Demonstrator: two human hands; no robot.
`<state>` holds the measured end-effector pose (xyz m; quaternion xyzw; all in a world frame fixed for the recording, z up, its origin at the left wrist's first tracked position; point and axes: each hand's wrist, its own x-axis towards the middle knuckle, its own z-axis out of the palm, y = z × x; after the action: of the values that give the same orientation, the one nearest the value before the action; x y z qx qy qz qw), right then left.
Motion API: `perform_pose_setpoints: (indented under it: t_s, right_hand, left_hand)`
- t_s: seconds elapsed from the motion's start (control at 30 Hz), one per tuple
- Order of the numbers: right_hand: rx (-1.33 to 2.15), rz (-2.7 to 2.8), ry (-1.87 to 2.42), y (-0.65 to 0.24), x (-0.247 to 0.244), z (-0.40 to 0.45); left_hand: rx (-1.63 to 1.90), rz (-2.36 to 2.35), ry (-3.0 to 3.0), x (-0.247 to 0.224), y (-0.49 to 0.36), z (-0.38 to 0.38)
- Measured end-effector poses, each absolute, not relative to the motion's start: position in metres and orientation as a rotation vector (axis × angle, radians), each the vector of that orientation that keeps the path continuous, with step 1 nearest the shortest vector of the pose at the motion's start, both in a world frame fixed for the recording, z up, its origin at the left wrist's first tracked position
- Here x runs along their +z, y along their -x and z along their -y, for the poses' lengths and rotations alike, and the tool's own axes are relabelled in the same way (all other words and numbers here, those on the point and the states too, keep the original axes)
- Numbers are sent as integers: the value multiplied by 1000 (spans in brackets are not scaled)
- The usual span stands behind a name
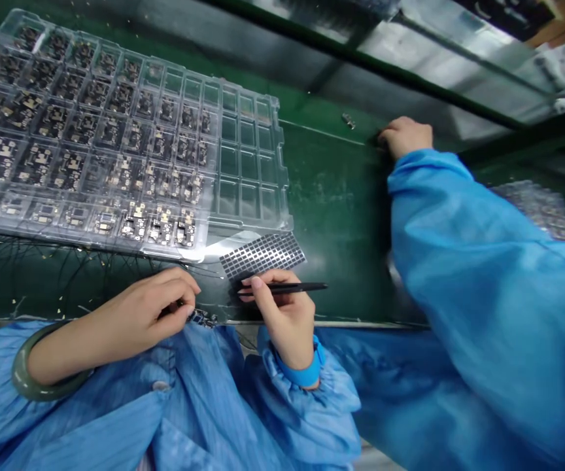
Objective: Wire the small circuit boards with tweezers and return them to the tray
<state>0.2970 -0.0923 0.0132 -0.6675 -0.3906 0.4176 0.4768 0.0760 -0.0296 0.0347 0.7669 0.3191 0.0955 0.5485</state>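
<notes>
"Blue cloth covers your forearms and lap. What do your hands have?"

"Your left hand (157, 304), below a green bangle (50, 361), has its fingers closed on a small board (205, 318) at the tabletop's (326, 216) near edge."

"And your right hand (287, 314)?"

"Above a blue wristband (305, 371), its fingers pinch black tweezers (307, 286). You have the points toward the left, near a sheet (265, 254) of dark squares; whether they touch it, nobody can tell from here."

"What lies past that?"

"Thin dark wires (91, 257) run along the front of a clear tray (199, 252) full of boards, to your left. Another clear tray (284, 173) shows at its right side."

"Farthest from you?"

"A co-worker's hand (407, 136) reaches in from your right and rests low, its grip hidden. A small metal part (348, 120) lies to the left of it."
</notes>
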Motion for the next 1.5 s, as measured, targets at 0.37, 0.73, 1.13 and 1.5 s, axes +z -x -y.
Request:
perform_pose_setpoints:
  t_s: [0.37, 0.73, 1.13, 1.5]
  right_hand:
    - [915, 985, 1674, -295, 8, 93]
    - [990, 872, 1618, -298, 9, 88]
    - [913, 937, 1683, -295, 10, 87]
    - [924, 639, 1355, -278, 14, 88]
  left_hand:
    - [176, -767, -1818, 35, -76, 28]
    - [179, -757, -1831, 34, -76, 26]
    - [196, -764, -1828, 35, -76, 26]
    - [223, -772, -1828, 35, -76, 25]
